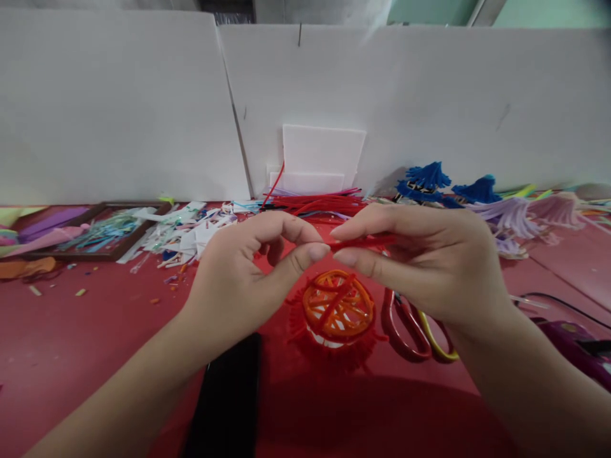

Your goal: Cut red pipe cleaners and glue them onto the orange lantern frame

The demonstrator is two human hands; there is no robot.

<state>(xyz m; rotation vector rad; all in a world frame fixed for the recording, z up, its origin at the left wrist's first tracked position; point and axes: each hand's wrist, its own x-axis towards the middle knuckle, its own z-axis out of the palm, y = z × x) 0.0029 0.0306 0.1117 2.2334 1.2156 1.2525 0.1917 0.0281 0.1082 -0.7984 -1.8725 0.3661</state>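
A short red pipe cleaner (367, 242) is pinched between thumb and forefinger of my right hand (424, 254), its end pointing left. Thumb and forefinger of my left hand (258, 261) close on the tip of the same piece, so the fingertips of both hands nearly meet. Just below them on the table lies a round openwork piece (338, 305) of orange strands with a red strip across it and a red fuzzy fringe around it. Scissors (410, 331) with red and yellow handles sit to its right, partly behind my right hand.
On the red table (105, 356), a black phone (229, 394) lies near my left forearm. Red pipe cleaners (310, 203) are piled behind my hands, before a white card (324, 149). White scraps (191, 229) and a brown tray (109, 251) are left; blue bundles (427, 175) stand right.
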